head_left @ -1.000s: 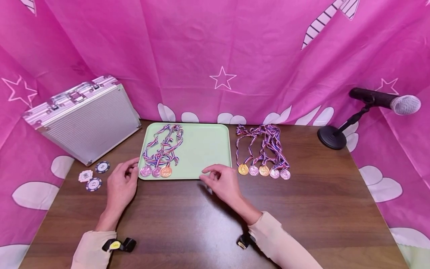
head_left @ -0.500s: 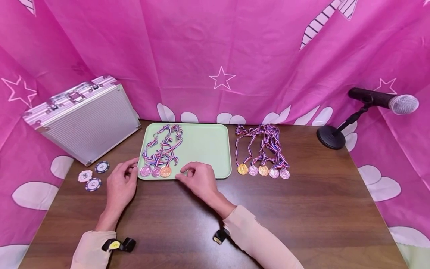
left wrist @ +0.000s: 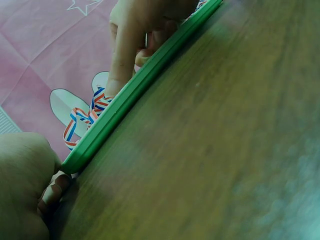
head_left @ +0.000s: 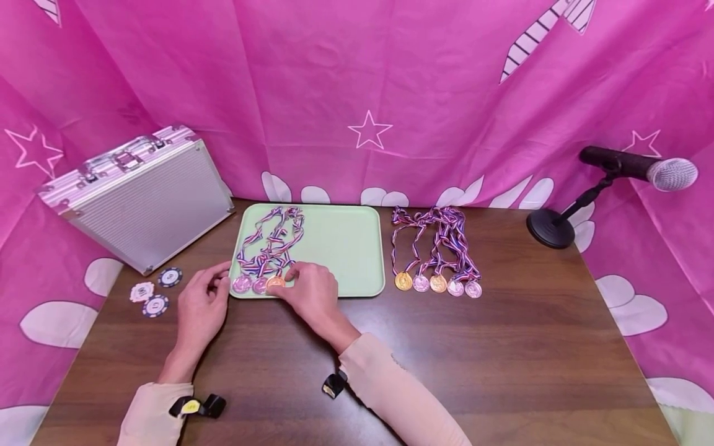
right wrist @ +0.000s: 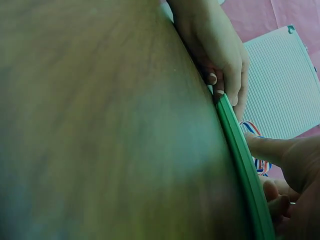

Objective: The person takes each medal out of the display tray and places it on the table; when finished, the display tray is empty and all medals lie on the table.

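Round bronze medal (head_left: 275, 282) under fingers (head_left: 294, 272)

Three medals lay in a row along the near edge of a pale green tray (head_left: 346, 248), their red, white and blue ribbons (head_left: 271, 241) trailing toward its far side. The bronze medal (head_left: 276, 282) sat rightmost, beside two pinkish-silver medals (head_left: 251, 284), all flat and face up.

Bright even light overhead, soft shadows under the forearms, head view sharp but bowed at the edges, both wrist views blurred, tabletop (left wrist: 210, 130) smeared and dim.
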{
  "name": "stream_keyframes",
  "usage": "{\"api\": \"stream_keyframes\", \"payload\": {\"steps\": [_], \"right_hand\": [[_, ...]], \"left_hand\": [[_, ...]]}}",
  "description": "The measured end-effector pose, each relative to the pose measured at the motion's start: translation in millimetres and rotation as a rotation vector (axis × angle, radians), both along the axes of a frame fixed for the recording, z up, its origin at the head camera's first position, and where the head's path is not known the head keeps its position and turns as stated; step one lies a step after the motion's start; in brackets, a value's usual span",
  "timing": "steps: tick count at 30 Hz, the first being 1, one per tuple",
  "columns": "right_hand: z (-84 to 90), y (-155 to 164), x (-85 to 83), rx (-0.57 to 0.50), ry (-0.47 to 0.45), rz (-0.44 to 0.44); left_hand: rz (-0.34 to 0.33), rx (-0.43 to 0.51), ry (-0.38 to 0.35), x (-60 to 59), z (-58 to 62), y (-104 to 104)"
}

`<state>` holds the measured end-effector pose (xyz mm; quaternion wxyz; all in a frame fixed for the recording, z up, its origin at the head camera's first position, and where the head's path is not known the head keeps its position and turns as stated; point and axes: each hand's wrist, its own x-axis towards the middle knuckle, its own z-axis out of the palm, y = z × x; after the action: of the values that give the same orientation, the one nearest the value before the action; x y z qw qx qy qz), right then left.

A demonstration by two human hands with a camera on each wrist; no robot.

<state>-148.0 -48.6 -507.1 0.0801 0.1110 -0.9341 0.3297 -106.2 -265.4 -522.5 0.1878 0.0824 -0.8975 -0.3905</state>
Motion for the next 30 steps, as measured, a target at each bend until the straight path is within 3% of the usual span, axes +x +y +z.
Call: {"api": "stream_keyframes", "payload": {"steps": [4,9,13,17,26,30], "right_hand": [[3.3,-3,-0.2,0.008,-0.007,-0.020],[-9.5,-7,-6.2,-0.002,-0.006,-0.044],[-9.8,-6,-6.8,-0.036,-0.035,-0.025],[-2.0,0,-4.7,-0.125,-0.054,0.034],[-7.3,15,-12.2,-0.229,-0.052,0.126],[10.8,24,-10.9,-0.425,-0.119,0.116]], "left_hand": [[0.006,0.000,-0.011,1.2,1.3,0],[0.005,0.000,-0.015,1.7,2.0,0],[0.010,0.002,-0.017,2.1,1.6,-1],[0.013,0.000,-0.022,2.0,1.8,-1],[0.009,-0.006,-0.015,0.7,3.4,1],[0.008,-0.006,-0.024,0.5,3.1,1]]}}
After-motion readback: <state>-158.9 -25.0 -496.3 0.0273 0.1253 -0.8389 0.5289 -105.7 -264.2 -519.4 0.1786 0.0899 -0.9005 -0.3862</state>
